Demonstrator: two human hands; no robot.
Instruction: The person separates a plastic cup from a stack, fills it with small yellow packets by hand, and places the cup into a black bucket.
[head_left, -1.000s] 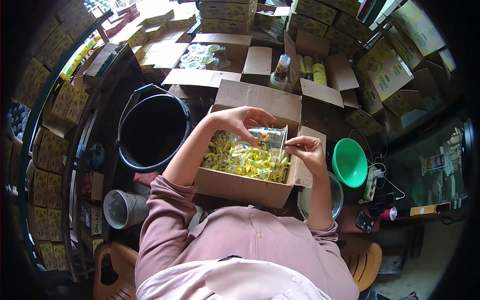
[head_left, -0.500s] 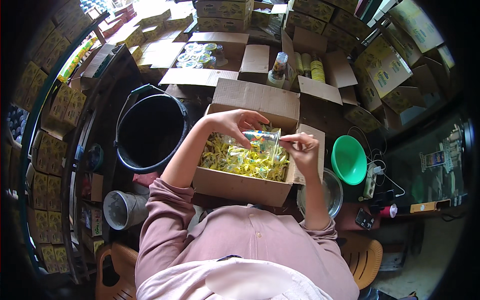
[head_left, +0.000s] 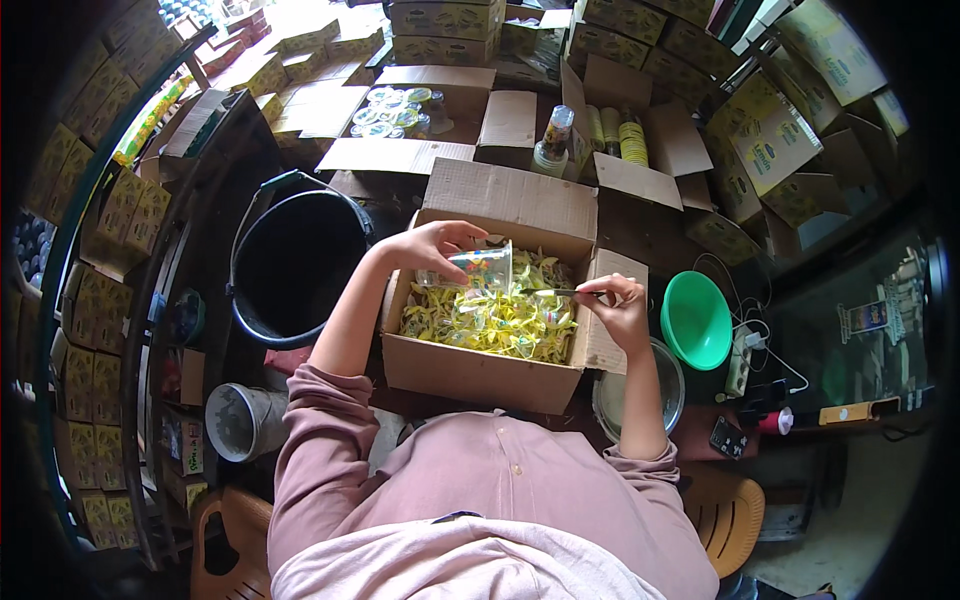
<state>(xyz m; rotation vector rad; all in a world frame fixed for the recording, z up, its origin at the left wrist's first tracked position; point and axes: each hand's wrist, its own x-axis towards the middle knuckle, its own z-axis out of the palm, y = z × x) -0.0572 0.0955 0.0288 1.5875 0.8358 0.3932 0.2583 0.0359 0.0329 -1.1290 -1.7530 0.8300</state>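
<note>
My left hand (head_left: 438,250) is wrapped round a clear plastic cup (head_left: 492,268) with colourful print, tipped on its side with its mouth to the right. It hangs over an open cardboard box (head_left: 480,372) full of small yellow twist-wrapped sweets (head_left: 490,325). To the right of the cup, my right hand (head_left: 618,300) pinches a thin, slender tool (head_left: 565,292), dark near the fingers and pale farther along. The tool points left towards the cup's mouth, above the sweets. Its exact kind is too small to make out.
A black bucket (head_left: 240,265) and a grey pail (head_left: 230,422) stand to the left. At right are a green bowl (head_left: 697,320), a clear basin (head_left: 668,385) and a power strip (head_left: 739,370). Behind, an open carton (head_left: 400,155) holds lidded cups beside stacked cups (head_left: 555,140).
My left hand has drawn the cup to the left. My right hand has come away from the cup's rim, and the thin tool now shows in its fingers.
</note>
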